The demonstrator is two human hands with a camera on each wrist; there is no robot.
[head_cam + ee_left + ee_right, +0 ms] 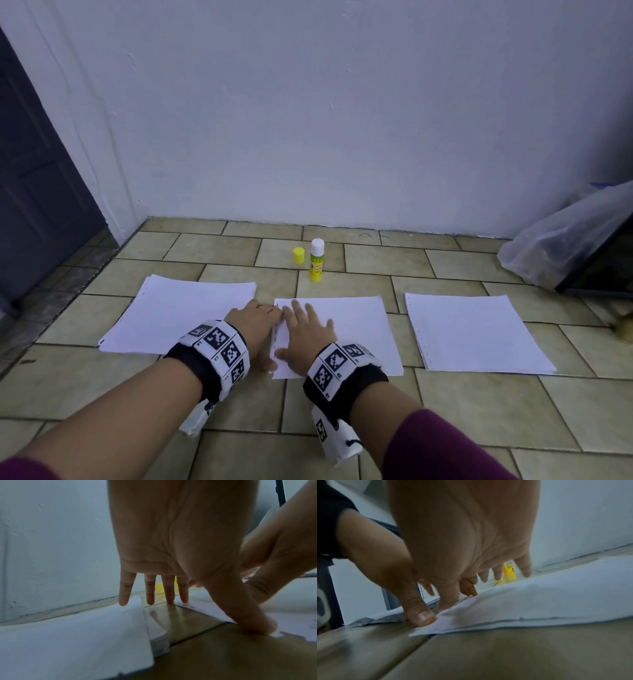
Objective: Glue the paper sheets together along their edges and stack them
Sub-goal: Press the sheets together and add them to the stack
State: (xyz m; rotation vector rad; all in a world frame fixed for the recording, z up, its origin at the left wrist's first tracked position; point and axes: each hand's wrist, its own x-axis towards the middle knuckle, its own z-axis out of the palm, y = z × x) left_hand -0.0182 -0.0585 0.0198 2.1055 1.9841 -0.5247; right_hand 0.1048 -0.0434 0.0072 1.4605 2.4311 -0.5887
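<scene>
Three piles of white paper lie on the tiled floor: a left pile, the middle sheets and a right pile. My left hand sits at the left edge of the middle sheets, fingers straight. Its thumb presses the near left corner and its fingertips touch the far edge. My right hand lies flat on the left part of the same sheets, fingers spread. Behind them an uncapped yellow glue stick stands beside its yellow cap.
A white wall runs behind the glue stick. A clear plastic bag and a dark panel lie at the far right. A dark door is at the left. Bare tile lies in front of the piles.
</scene>
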